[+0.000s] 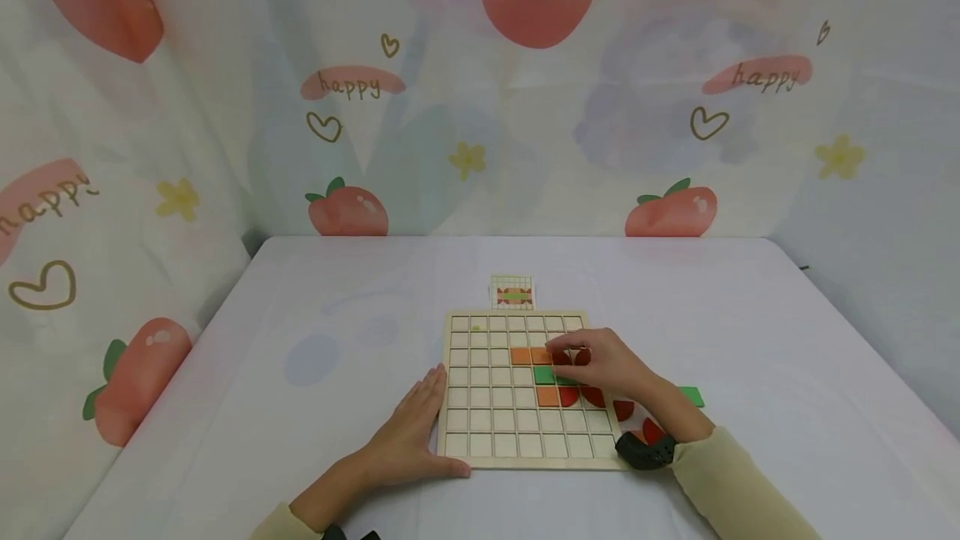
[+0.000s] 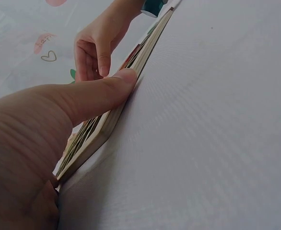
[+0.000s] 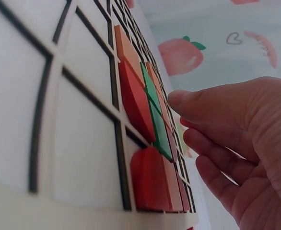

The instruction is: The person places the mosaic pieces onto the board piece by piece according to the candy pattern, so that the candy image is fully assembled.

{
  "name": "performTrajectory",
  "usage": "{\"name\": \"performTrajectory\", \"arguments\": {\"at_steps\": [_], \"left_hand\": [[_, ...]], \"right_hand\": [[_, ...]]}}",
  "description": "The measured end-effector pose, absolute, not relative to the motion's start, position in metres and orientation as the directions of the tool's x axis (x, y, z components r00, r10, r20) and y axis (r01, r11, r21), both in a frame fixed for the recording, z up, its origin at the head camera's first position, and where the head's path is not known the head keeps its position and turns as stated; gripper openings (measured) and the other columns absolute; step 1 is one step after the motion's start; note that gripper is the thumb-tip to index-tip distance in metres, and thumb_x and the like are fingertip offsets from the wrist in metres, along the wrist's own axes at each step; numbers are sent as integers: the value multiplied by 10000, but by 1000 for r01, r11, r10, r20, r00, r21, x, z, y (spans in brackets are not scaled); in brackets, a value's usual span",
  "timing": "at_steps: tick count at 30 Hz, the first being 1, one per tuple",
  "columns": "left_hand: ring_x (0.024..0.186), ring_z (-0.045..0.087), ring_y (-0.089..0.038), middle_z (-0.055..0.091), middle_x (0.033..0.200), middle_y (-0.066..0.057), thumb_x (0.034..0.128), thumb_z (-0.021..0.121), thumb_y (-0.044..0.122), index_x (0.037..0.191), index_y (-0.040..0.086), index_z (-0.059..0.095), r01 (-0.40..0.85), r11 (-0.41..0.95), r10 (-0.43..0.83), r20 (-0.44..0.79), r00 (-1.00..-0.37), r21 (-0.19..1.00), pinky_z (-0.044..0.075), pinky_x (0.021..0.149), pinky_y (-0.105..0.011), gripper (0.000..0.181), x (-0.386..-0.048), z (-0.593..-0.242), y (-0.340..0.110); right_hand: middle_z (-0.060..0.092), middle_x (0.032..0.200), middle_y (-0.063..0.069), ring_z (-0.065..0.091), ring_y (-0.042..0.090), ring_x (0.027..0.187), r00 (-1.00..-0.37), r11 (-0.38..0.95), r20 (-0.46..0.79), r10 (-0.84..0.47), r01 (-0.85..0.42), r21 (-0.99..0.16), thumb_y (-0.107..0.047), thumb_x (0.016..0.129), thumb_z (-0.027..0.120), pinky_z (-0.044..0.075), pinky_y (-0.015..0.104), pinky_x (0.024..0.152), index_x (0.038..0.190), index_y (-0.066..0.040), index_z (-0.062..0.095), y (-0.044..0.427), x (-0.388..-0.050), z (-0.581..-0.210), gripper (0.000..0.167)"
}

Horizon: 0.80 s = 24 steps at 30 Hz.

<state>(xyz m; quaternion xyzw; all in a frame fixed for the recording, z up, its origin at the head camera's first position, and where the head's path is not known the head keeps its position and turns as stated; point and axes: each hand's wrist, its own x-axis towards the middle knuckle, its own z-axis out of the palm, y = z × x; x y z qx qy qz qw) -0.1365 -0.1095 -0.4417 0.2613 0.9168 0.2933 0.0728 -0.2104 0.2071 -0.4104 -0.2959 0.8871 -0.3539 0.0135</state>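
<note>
A light wooden grid board (image 1: 480, 463) lies on the table, with several orange, green and red tiles set in its squares. My left hand (image 1: 408, 432) rests at the board's near left corner, fingers along the left side and thumb (image 2: 99, 96) on the near edge. Over the tiled squares hovers my right hand (image 1: 611, 365), thumb and fingertips apart beside an orange tile (image 1: 541, 356) and a green tile (image 1: 543, 375). No tile shows between its fingers in the right wrist view. The hand partly covers the red tiles (image 3: 138, 103) in the head view.
A small pattern card (image 1: 513, 293) lies just beyond the board's far edge. Loose tiles lie right of the board, among them a green tile (image 1: 691, 396) and a red tile (image 1: 623, 410), partly behind the right forearm. A printed cloth (image 1: 450, 107) hangs behind the table.
</note>
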Motion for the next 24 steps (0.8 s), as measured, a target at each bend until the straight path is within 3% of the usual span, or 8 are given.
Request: {"name": "performTrajectory", "arguments": {"at_steps": [9,15,24], "left_hand": [[1383,4,-197,13,1526,-95,644,640,712,1462,3,13,437,687,526,18,-851,580,67,1096,-409,1251,-136,-440,-109],[1384,6,-204,20,1526,-105,646,644,707,1461,-5,21,449,678,530,37,-847,582,69,1096,-412,1249,-136,-441,-110],[1384,16,-209,26,1525,-109,636,643,716,1460,-7,19,448,684,523,41,-851,576,70,1096,-410,1261,-135,-442,-109]], "right_hand": [[659,1025,-1,573,226,1002,-869,614,183,-460,-460,-642,-181,795,733,459,473,851,1102,-78,669,229,-195,-406,330],[667,998,-8,574,242,1010,-897,634,175,-406,-414,-653,-215,790,739,473,474,830,1080,-102,683,242,-189,-408,317],[670,1008,6,581,238,964,-912,675,208,-353,-402,-619,-131,773,746,489,471,797,1086,-70,674,260,-179,-407,326]]}}
